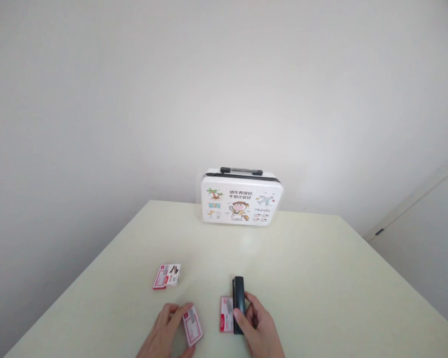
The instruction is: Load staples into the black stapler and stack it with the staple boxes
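Fingers [242,315] curled round black stapler [239,302].

A: What is the table [321,278] looking like?

B: It is showing a smooth, matt, pale cream top, likely laminate. The small case [241,199] at the back is looking like hard white plastic with a slight gloss, printed pictures on its face and a dark plastic handle.

A: And the stapler [239,303]?

B: It is reading as dark, smooth plastic or painted metal, I cannot tell which, with a dull sheen. The red and white boxes, one [167,276] lying apart, one [192,326] at the left hand [168,335], one [226,314] by the right hand [257,328], are looking like thin printed card, faintly glossy.
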Available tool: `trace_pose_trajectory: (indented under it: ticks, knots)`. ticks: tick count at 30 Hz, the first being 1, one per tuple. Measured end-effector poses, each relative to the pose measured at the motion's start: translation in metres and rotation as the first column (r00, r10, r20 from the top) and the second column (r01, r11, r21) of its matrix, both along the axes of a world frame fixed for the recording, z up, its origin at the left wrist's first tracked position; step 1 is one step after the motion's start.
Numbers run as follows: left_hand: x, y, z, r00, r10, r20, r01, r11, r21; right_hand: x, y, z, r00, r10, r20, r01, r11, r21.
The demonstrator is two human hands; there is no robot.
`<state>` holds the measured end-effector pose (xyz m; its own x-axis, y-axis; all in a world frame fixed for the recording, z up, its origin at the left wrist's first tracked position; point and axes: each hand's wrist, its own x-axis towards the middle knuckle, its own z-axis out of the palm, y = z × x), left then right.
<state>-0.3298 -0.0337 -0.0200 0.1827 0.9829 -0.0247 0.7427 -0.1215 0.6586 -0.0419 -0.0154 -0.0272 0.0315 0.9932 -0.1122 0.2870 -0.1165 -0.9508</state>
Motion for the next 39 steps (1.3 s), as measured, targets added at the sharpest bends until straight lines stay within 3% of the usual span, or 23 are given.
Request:
trace_pose_trajectory:
  ticks: [2,5,8,11,20,25,28,30,33,34,36,39]
  knots:
    - [0.016,0.01,0.008,1.0,-0.001,-0.001,0.001,0.995,0.095,0.0,0.0,0.002,1.0,0.006,-0.002,-0.006,1.0,0.002]
    - [0.044,0.025,0.024,0.992,-0.119,0.036,0.109,0.974,0.197,-0.001,0.001,0.002,1.0,0.02,-0.024,-0.02,1.0,0.012]
    - [0.07,0.035,0.042,0.963,-0.264,0.054,0.25,0.951,0.182,0.0,0.001,0.0,0.999,0.029,-0.043,-0.028,0.999,0.024]
    - [0.087,0.038,0.05,0.933,-0.354,0.064,0.344,0.93,0.128,0.0,0.001,0.002,0.999,0.033,-0.034,-0.032,0.999,0.023]
    - [0.089,0.045,0.024,0.917,-0.383,0.115,0.364,0.918,0.154,-0.001,-0.001,0.001,0.999,0.034,-0.019,-0.033,0.999,0.03]
    - [0.091,0.039,0.025,0.905,-0.388,0.174,0.367,0.919,0.142,-0.001,0.0,0.002,0.998,0.056,-0.03,-0.055,0.998,0.021]
    - [0.072,0.042,0.03,0.929,-0.289,0.229,0.262,0.955,0.142,-0.001,0.001,0.004,0.999,0.046,-0.026,-0.046,0.999,0.006]
    - [0.042,0.055,0.032,0.96,-0.116,0.256,0.063,0.977,0.203,-0.001,0.0,0.006,0.999,0.04,-0.023,-0.04,0.999,-0.004]
    - [-0.018,0.083,0.028,0.934,0.216,0.283,-0.28,0.938,0.206,0.0,0.0,0.006,0.999,0.033,-0.031,-0.033,0.999,-0.008]
    - [-0.037,0.092,0.025,0.936,0.267,0.23,-0.315,0.927,0.202,0.0,0.0,0.005,0.999,0.033,-0.035,-0.033,0.999,-0.006]
    - [-0.066,0.104,0.017,0.959,0.261,0.115,-0.28,0.937,0.211,0.001,0.0,0.002,0.999,0.034,-0.039,-0.034,0.999,-0.002]
    - [-0.085,0.101,-0.003,0.974,0.22,0.054,-0.227,0.95,0.213,0.002,0.002,-0.003,0.998,0.042,-0.037,-0.042,0.999,0.001]
